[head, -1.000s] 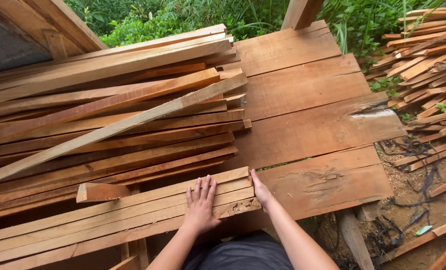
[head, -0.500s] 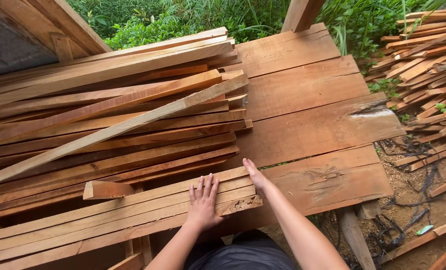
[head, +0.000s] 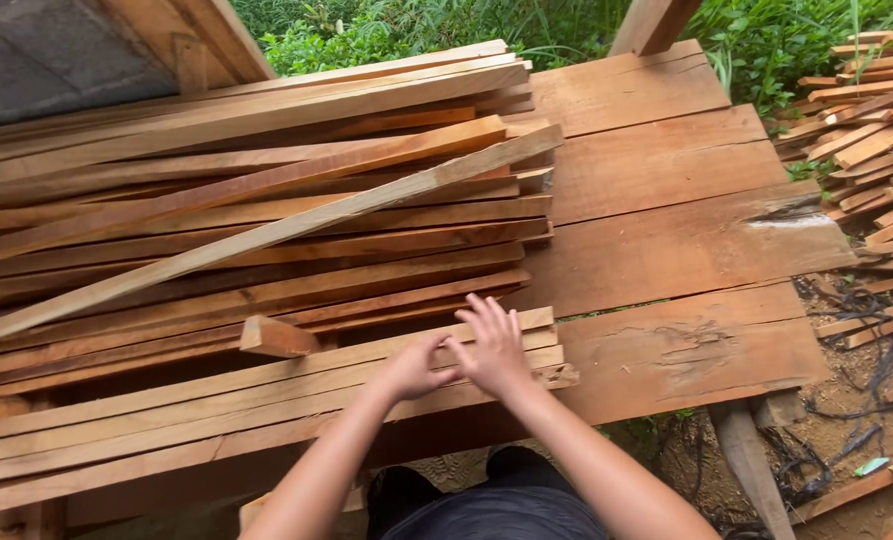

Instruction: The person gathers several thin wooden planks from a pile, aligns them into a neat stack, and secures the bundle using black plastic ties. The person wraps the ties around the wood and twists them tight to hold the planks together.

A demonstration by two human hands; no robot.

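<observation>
Wood slats (head: pixel 267 395) lie stacked lengthwise on the near edge of the plank worktop (head: pixel 687 350). Both hands sit together over the slats' right ends. Left hand (head: pixel 412 368) rests on the top slat, fingers curled loosely, gripping nothing. Right hand (head: pixel 495 348) overlaps it just to the right, fingers (head: pixel 487 312) spread open, palm down on the wood. Short offcut block (head: pixel 277 338) lies just left of the hands. Bigger slat pile (head: pixel 247 200) behind, 1 long slat (head: pixel 267 235) lying diagonally across it.

Both hands, left hand (head: pixel 412 368) and right hand (head: pixel 495 350), rest together on pale wooden slats (head: pixel 267 395).
</observation>
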